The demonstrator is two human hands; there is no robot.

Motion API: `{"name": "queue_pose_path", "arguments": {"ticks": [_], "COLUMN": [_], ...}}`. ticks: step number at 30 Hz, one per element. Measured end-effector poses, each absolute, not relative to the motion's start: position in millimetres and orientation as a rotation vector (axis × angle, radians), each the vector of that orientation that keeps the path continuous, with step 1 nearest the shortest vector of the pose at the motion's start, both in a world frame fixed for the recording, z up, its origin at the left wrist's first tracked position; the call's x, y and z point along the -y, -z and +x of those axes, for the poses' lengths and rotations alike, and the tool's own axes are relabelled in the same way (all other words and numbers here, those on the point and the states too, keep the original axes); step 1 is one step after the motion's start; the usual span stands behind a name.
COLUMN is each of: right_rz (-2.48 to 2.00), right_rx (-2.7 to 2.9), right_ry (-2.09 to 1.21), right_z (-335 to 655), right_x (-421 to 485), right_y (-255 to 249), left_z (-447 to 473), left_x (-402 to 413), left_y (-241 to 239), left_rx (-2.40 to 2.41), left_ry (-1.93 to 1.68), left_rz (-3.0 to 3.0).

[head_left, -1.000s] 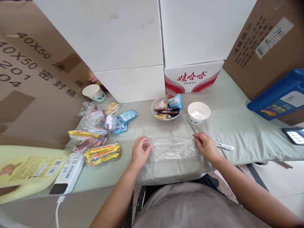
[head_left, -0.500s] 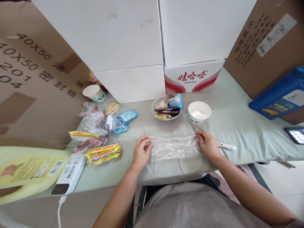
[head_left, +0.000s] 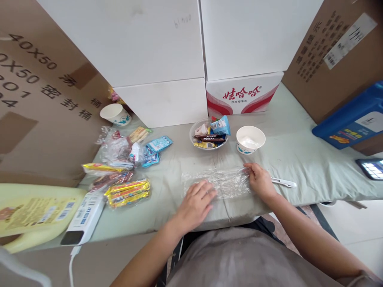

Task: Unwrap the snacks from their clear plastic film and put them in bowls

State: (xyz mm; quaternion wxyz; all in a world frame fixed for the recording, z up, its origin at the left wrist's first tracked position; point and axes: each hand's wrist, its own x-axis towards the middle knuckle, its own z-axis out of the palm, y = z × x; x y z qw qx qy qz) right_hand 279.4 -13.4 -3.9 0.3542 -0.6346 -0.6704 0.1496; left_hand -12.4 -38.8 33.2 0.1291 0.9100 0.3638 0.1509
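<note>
A sheet of clear, crinkled plastic film (head_left: 229,184) lies on the cloth-covered table in front of me. My left hand (head_left: 196,201) rests on or just over its left part, palm down, with the fingers stretched out. At the film's right end, my right hand (head_left: 261,181) pinches the edge between thumb and fingers. Beside that hand lies a white utility knife (head_left: 284,182). Beyond the film stand a clear bowl (head_left: 193,137) of wrapped snacks and a paper cup (head_left: 250,139) with something whitish inside.
Snack packets, including a yellow bundle (head_left: 128,192), are heaped on the left near another paper cup (head_left: 116,115). A power bank (head_left: 85,219) and a yellow jug (head_left: 38,215) sit front left. White boxes (head_left: 161,103) line the back. A blue jug (head_left: 353,119) and phone (head_left: 371,168) are right.
My left hand has let go of the film's left edge and moved right, flattening out over the sheet. My right hand keeps its pinch at the right end.
</note>
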Motion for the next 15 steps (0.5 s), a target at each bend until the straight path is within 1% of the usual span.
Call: {"name": "queue_pose_path", "arguments": {"ticks": [2, 5, 7, 9, 12, 13, 15], "right_rz": [-1.659, -1.677, -1.683, -1.682, -1.668, -1.665, -1.663], "right_rx": [1.716, 1.702, 1.700, 1.687, 1.659, 1.654, 1.654], "right_ry": [-0.392, -0.401, -0.408, -0.428, -0.470, -0.478, -0.474], "right_z": [281, 283, 283, 282, 278, 278, 277], "right_x": [12, 10, 10, 10, 12, 12, 13], "right_y": [4, 3, 2, 0, -5, -7, -9], "left_z": [-8, -9, -10, -11, -14, -17, -24], "left_x": [45, 49, 47, 42, 24, 17, 3], "left_y": [-32, -31, -34, -39, -44, -43, -38], "left_rx": [-0.898, -0.843, -0.831, -0.893, -1.282, -1.467, -1.779], "left_ry": [-0.334, -0.290, -0.333, -0.483, -0.785, -0.833, -0.805], "left_rz": [2.605, 2.551, 2.538, 2.552, 2.557, 2.521, 2.409]}}
